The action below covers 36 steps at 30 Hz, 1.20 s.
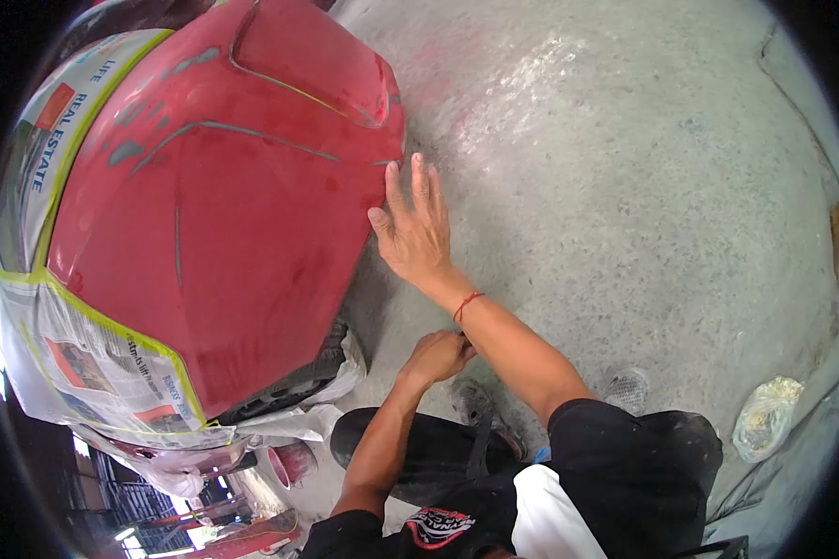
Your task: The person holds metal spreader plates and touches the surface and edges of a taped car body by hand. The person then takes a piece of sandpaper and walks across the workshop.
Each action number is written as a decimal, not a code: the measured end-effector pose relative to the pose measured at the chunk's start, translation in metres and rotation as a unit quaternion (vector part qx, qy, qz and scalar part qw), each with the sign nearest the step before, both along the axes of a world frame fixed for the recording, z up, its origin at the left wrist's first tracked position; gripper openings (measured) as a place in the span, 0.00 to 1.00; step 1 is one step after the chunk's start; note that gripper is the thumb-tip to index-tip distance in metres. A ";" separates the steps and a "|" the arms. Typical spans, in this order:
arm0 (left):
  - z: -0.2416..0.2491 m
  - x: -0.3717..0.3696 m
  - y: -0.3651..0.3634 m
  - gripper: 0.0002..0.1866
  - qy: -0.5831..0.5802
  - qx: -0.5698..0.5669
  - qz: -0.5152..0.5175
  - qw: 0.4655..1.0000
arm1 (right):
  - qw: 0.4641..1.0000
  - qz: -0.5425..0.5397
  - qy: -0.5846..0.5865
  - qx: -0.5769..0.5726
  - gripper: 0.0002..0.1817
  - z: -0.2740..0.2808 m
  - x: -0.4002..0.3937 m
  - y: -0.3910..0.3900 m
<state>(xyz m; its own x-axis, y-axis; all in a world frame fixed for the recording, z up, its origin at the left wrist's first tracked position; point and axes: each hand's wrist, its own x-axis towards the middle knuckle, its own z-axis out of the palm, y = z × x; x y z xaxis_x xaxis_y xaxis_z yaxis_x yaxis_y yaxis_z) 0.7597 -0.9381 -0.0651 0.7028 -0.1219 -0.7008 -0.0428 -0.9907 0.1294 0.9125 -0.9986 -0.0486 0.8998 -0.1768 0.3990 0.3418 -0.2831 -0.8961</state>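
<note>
A red car body panel [261,214] with dull, sanded-looking paint and grey patches fills the left side of the view. My right hand [418,231] is stretched out at its edge, fingers extended and fingertips right by the panel's corner. A red string bracelet [469,303] circles the right wrist. Lower down, my left hand [435,358] is closed, close under the right forearm and over the floor. A small dark bit shows at its fingers, but I cannot tell what it holds.
Newspaper [65,121] and yellow-green masking tape [140,337] border the panel. Below it is a tyre [294,384] with masking sheet around it. A reddish bucket [292,463] stands at lower left. On the concrete floor [625,186] at right lies a clear plastic bag [767,419].
</note>
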 end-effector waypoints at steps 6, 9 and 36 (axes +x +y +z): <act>0.011 0.001 -0.004 0.17 0.020 0.014 0.018 1.000 | 1.000 -0.003 -0.017 0.022 0.35 -0.001 0.006 0.003; 0.011 -0.001 -0.002 0.18 0.010 0.002 0.014 1.000 | 0.999 -0.001 -0.028 0.047 0.34 0.002 0.006 0.004; -0.004 0.000 0.000 0.21 0.012 0.008 0.000 1.000 | 0.998 0.001 -0.060 0.026 0.35 0.018 0.038 -0.025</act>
<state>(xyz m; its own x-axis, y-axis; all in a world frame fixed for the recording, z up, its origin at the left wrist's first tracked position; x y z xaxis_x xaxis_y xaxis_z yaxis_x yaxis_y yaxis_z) 0.7602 -0.9381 -0.0692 0.6864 -0.1110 -0.7187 -0.0401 -0.9926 0.1150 0.9510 -1.0241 -0.0302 0.8463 -0.1985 0.4943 0.4481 -0.2364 -0.8622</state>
